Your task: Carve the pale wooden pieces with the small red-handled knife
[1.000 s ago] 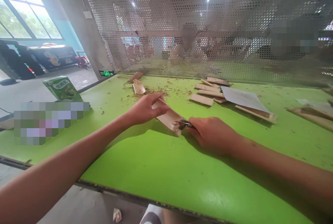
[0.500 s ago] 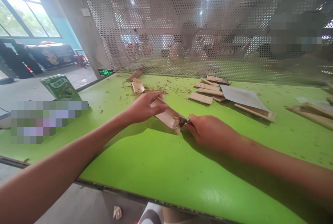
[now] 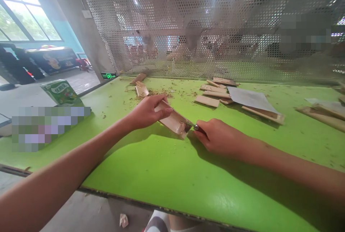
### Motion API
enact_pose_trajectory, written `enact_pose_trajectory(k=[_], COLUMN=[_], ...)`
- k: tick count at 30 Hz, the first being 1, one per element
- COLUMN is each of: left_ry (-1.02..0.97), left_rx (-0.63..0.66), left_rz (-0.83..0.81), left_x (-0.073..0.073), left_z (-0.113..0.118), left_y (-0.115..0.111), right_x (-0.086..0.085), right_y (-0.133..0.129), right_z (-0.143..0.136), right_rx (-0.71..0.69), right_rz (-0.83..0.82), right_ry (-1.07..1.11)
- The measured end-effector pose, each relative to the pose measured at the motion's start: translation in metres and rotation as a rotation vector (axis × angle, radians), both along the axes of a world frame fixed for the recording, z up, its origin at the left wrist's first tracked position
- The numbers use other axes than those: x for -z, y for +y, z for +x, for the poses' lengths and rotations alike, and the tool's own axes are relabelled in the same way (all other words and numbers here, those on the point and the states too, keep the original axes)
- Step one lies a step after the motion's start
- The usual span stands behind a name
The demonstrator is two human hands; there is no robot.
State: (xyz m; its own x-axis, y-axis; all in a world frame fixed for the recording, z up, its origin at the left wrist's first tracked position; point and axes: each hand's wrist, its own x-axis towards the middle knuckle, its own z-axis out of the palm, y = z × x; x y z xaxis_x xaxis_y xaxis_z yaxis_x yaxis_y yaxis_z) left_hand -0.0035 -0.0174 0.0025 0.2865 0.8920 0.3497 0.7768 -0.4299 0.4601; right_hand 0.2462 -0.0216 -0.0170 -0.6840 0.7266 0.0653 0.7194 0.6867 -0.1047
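A left hand [image 3: 151,111] grips a wood piece [image 3: 174,120] above a green table [image 3: 140,160] while a right hand [image 3: 215,135] clasps a knife [image 3: 197,127] at its end. Beyond, a green box [image 3: 62,92] bears white Chinese characters; a lit sign [image 3: 109,76] shows an arrow.

Trough-shaped piece [image 3: 171,119] of pale tan wood or bamboo, its hollow side facing up and its inner surface smooth and slightly glossy. It is held slantwise over the middle of the green table [image 3: 151,169], running from far left to near right; whether its near end touches the tabletop cannot be told. The near right end bears a rough, darker brown patch. Hand tool [image 3: 196,127] with a slim blade, a metal collar and a dark handle largely hidden in the grip. It lies at the piece's near right end, blade pointing left against the hollow.
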Motion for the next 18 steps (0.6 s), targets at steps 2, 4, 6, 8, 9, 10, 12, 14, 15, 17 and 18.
enact_pose_trajectory(k=[2,4,6,8,9,10,12,14,15,17,18], left_ry=[0.000,0.003,0.000,-0.009,-0.014,-0.018,-0.028,-0.039,-0.043,-0.045,-0.045], left_rx=[0.010,0.016,0.019,0.024,0.030,0.036,0.048,0.053,0.054,0.059,0.060], left_rz=[0.012,0.016,0.012,0.012,0.015,0.020,0.027,0.026,0.025,0.028,0.032], left_x=[-0.0002,-0.0005,-0.0010,-0.0016,-0.0019,-0.0022,-0.0027,-0.0028,-0.0028,-0.0028,-0.0027], left_z=[-0.0003,-0.0004,-0.0002,0.0005,0.0009,0.0012,0.0017,0.0020,0.0021,0.0022,0.0022], left_y=[-0.0003,-0.0007,-0.0014,-0.0023,-0.0028,-0.0033,-0.0040,-0.0043,-0.0044,-0.0043,-0.0043], right_x=[0.0001,0.0005,0.0010,0.0016,0.0021,0.0026,0.0036,0.0043,0.0043,0.0035,0.0027], right_y=[-0.0005,-0.0010,-0.0015,-0.0019,-0.0019,-0.0018,-0.0014,-0.0011,-0.0010,-0.0011,-0.0014], right_z=[0.0009,0.0017,0.0026,0.0038,0.0044,0.0050,0.0060,0.0064,0.0064,0.0060,0.0058], right_rx=[-0.005,-0.001,0.000,0.005,0.009,0.015,0.025,0.027,0.025,0.027,0.030], right_rz=[-0.009,-0.009,-0.017,-0.037,-0.048,-0.055,-0.061,-0.065,-0.072,-0.092,-0.101], right_ry=[0.011,0.023,0.041,0.048,0.046,0.042,0.042,0.051,0.054,0.053,0.049])
